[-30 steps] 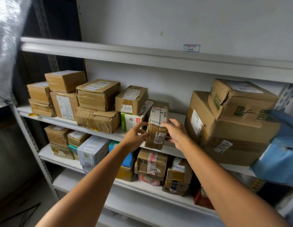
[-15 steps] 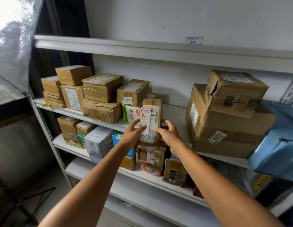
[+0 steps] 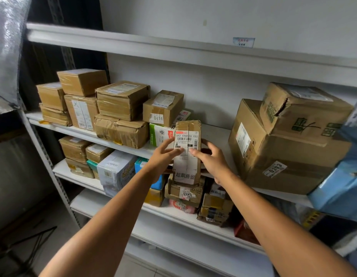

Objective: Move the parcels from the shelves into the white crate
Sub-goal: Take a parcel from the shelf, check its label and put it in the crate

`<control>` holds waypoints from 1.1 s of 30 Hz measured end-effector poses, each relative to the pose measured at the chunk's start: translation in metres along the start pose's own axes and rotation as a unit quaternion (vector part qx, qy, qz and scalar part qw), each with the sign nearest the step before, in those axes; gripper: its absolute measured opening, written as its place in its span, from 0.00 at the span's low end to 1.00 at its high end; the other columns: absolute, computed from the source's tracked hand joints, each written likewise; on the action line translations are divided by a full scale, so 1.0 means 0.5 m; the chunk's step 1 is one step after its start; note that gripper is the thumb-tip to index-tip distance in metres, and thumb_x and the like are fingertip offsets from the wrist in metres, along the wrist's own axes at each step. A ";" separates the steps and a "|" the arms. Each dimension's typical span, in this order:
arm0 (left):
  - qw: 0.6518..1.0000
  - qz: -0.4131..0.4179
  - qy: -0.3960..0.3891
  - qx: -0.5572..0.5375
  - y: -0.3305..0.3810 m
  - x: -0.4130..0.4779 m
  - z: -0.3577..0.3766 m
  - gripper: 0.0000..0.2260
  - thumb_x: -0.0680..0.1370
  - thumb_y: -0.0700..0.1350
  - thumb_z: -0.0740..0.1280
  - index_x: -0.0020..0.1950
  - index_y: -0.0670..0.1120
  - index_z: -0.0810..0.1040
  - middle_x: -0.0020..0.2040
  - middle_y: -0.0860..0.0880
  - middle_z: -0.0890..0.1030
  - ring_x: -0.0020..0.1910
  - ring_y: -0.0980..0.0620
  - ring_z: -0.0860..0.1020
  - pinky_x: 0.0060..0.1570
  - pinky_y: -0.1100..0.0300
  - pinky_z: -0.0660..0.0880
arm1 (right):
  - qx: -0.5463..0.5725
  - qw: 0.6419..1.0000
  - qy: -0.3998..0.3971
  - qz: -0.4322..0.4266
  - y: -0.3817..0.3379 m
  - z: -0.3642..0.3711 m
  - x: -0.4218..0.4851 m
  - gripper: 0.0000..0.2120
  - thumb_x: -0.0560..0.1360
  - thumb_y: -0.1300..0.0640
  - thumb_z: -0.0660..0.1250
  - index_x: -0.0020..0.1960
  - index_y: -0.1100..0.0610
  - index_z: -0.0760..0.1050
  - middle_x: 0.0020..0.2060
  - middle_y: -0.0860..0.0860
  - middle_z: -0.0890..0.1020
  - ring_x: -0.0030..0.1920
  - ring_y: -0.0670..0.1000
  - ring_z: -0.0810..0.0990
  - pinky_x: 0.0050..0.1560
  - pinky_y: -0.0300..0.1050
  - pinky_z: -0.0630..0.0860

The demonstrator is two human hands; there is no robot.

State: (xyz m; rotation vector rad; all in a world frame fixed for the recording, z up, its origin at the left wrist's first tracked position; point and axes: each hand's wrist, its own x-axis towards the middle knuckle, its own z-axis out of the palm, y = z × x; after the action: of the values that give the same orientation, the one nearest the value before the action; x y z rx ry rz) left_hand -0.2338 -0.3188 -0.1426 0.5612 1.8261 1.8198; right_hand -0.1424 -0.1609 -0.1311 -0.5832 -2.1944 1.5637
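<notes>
Two hands hold a small brown parcel (image 3: 186, 168) on end at frame centre, before the middle shelf (image 3: 215, 132). Thumb and fingers of the left hand (image 3: 161, 157) pinch its left edge; the right hand (image 3: 212, 159) clamps its right edge.

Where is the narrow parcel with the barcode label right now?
Head view, near centre: the narrow parcel is held upright between the left hand and right hand, in front of the middle shelf, just right of the green-and-white box.
</notes>
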 end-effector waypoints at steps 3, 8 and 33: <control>1.000 0.007 0.013 -0.006 -0.001 -0.016 0.006 0.25 0.78 0.49 0.70 0.72 0.61 0.66 0.52 0.58 0.80 0.52 0.59 0.76 0.61 0.43 0.72 | -0.004 1.000 -0.015 -0.006 -0.002 -0.003 -0.003 0.27 0.75 0.46 0.72 0.71 0.47 0.69 0.54 0.42 0.76 0.54 0.44 0.73 0.40 0.36 0.67; 0.999 0.002 0.047 -0.001 0.000 -0.046 0.018 0.23 0.76 0.51 0.72 0.66 0.66 0.68 0.56 0.54 0.81 0.58 0.52 0.78 0.53 0.46 0.76 | 0.013 0.999 -0.047 -0.021 0.007 -0.007 -0.008 0.26 0.74 0.45 0.72 0.70 0.44 0.70 0.56 0.44 0.79 0.55 0.46 0.76 0.41 0.38 0.72; 0.881 0.001 0.473 0.000 -0.035 -0.651 -0.138 0.24 0.74 0.51 0.74 0.67 0.62 0.70 0.61 0.52 0.81 0.59 0.50 0.79 0.49 0.49 0.78 | 0.105 0.872 -0.465 -0.117 -0.120 0.367 -0.333 0.22 0.72 0.48 0.76 0.62 0.48 0.72 0.55 0.51 0.83 0.54 0.52 0.83 0.51 0.56 0.82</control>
State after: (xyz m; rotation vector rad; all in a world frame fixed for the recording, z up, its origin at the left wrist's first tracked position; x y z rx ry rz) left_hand -0.0173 -0.5723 -0.1422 -0.4488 2.3755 2.3038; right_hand -0.1065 -0.4133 -0.1415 0.6385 -2.4881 2.1686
